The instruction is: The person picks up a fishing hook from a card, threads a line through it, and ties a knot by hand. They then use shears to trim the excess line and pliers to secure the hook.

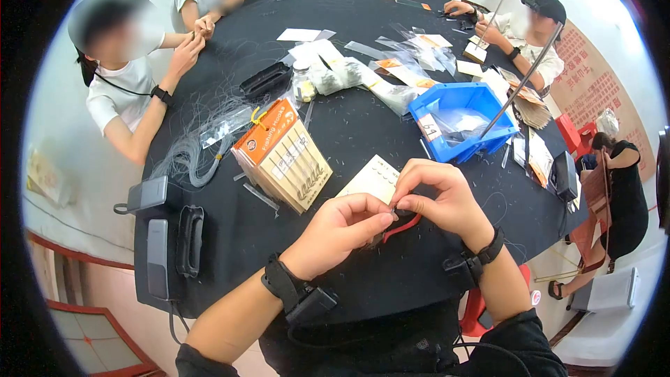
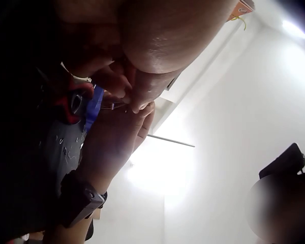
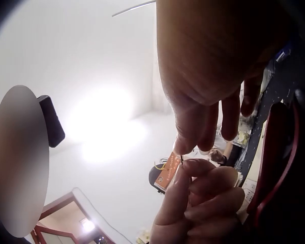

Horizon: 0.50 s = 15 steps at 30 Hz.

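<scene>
Both hands meet over the near edge of the black table (image 1: 349, 283). My left hand (image 1: 352, 227) pinches a small dark fishing hook (image 3: 182, 159) between thumb and forefinger. Fingertips of my right hand (image 1: 443, 199) pinch right at the same spot, the other fingers loosely bent. Thin clear line (image 2: 112, 106) shows by the fingertips in the left wrist view. Most of the hook is hidden by the fingers. Beneath the hands lies a red-handled cutting tool (image 1: 403, 229), partly covered. Just beyond them is a pale card (image 1: 370, 178) with small hooks along it.
An orange-topped stack of fishing hook cards (image 1: 283, 157) stands to the left. A blue bin (image 1: 464, 146) with plastic bags and a metal rod sits to the right. Bundled clear line (image 1: 202, 157), power banks (image 1: 159, 255) and loose packaging lie around. Other people (image 1: 129, 70) sit at the table.
</scene>
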Tool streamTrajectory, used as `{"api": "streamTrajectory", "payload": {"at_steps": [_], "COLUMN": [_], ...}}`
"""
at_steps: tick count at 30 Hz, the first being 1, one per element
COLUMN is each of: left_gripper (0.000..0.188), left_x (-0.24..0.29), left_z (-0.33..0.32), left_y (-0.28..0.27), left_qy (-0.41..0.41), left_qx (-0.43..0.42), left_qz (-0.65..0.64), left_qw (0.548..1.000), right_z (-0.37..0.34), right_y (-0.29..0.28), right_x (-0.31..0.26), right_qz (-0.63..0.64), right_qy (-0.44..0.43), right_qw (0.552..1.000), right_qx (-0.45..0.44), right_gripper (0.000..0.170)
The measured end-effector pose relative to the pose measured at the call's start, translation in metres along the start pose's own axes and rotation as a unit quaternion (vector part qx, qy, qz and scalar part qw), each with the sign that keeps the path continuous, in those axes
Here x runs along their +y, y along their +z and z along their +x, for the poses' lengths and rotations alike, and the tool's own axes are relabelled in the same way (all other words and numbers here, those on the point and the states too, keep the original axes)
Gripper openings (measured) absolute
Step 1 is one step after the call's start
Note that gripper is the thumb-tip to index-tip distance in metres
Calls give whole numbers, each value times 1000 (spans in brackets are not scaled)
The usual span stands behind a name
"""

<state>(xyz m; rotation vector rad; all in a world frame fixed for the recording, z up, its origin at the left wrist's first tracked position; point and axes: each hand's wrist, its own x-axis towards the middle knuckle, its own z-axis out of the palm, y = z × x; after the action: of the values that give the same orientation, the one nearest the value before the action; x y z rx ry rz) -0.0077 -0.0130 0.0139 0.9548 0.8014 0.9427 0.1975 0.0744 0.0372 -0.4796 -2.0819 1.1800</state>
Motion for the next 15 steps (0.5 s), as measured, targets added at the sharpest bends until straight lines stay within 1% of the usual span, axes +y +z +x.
{"api": "streamTrajectory", "payload": {"at_steps": [9,15], "left_gripper": [19,20], "left_x": [1,2], "left_z": [-2,-2], "left_y": [5,5], "left_qy": [10,23], "left_qx": [24,22], "left_qz": [3,0], "left_qw": [1000,999], "right_z": [-1,-2], "right_y": [1,1], "right_x": [3,4], "right_qz": [13,17], "right_qy": [16,17], "right_qw": [1000,1000], "right_qx": [2,2], "right_gripper": [9,10]}}
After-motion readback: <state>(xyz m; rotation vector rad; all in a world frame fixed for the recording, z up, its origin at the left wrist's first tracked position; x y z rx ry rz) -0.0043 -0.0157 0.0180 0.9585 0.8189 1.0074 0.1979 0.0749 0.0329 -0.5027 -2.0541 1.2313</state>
